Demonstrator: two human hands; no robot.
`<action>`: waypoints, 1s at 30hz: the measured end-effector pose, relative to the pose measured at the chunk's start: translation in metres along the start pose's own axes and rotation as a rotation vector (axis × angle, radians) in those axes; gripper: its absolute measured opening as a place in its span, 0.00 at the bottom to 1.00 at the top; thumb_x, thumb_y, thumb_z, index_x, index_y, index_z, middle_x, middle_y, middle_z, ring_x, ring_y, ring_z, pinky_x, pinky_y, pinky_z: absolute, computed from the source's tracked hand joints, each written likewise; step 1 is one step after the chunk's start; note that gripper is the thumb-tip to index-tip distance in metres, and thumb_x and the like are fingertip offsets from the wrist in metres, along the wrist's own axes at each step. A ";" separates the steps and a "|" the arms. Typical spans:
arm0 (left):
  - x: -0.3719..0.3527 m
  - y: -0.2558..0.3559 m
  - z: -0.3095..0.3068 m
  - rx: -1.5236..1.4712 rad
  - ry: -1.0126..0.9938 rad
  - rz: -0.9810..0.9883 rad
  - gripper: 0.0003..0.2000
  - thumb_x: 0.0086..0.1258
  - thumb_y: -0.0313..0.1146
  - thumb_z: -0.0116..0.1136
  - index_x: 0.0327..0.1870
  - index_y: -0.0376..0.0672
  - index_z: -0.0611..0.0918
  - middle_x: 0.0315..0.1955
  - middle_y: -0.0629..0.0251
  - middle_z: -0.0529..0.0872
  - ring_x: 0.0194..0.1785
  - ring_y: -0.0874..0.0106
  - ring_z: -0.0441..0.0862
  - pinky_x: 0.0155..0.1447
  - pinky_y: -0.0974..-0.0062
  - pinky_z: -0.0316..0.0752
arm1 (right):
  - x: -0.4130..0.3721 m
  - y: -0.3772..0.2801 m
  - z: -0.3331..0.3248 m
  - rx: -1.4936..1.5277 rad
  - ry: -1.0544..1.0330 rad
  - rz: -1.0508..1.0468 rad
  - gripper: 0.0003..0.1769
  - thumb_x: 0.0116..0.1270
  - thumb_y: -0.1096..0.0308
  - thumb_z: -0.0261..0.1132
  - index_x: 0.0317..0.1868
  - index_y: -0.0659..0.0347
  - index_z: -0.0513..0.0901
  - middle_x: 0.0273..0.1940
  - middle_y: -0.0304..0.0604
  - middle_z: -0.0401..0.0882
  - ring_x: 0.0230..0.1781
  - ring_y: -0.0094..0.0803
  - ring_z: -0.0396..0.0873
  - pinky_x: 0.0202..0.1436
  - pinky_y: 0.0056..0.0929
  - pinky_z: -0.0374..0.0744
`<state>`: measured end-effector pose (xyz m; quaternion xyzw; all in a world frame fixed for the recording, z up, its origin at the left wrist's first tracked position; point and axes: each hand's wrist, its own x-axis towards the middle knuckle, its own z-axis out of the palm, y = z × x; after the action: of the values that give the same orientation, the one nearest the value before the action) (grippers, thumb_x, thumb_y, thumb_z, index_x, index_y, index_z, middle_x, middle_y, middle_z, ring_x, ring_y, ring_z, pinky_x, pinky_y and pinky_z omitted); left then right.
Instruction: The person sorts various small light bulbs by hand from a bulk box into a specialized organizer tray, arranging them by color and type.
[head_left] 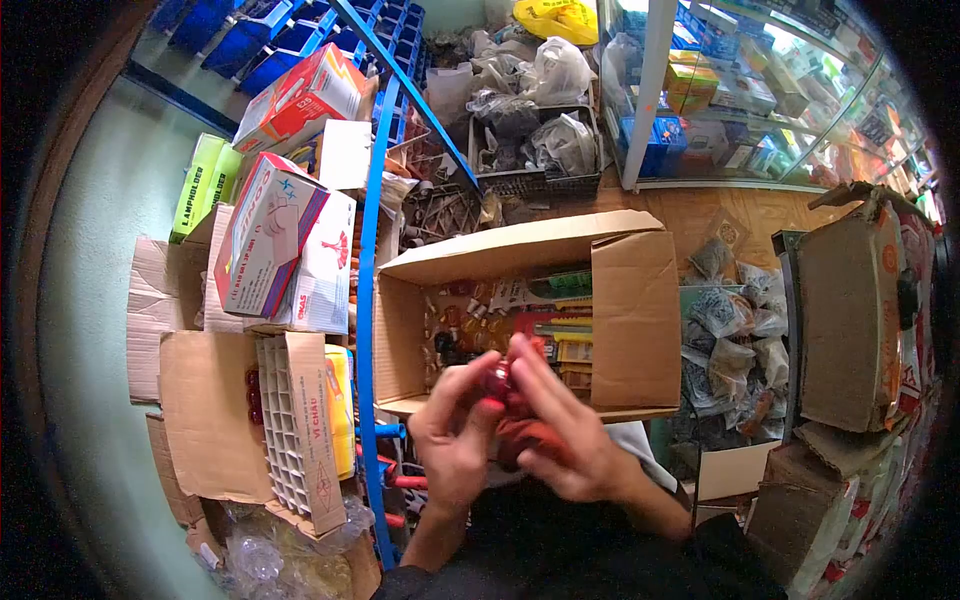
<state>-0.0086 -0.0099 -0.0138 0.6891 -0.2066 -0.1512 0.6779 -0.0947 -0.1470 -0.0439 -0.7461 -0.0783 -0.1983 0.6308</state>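
Above the near edge of an open cardboard box (400,345), both my hands are close together. My left hand (455,430) is closed around a small, shiny, round red bulb (498,376). A dark red cloth (535,440) is bunched in my right hand (570,435), whose fingers reach up beside the bulb. The fingers hide part of both things. Inside the box lie small bulbs (455,318), yellow-handled tools (565,330) and a green pack (560,285).
To the left, an open carton (215,410) has a white divider grid (285,430) and red bulbs (254,395). A blue metal frame (370,300) rises beside it. Bagged small parts (730,340) lie right; a glass display case (740,100) stands behind.
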 end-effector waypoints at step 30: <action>0.000 -0.007 0.010 -0.001 -0.033 0.038 0.25 0.70 0.19 0.68 0.68 0.32 0.77 0.53 0.59 0.86 0.55 0.71 0.85 0.62 0.74 0.80 | 0.007 0.005 -0.010 -0.217 0.426 -0.133 0.25 0.56 0.68 0.82 0.55 0.63 0.87 0.50 0.51 0.87 0.49 0.45 0.88 0.54 0.39 0.87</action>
<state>-0.0131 -0.0180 -0.0212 0.6821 -0.2307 -0.1498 0.6776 -0.0885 -0.1591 -0.0446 -0.7440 0.0295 -0.3994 0.5349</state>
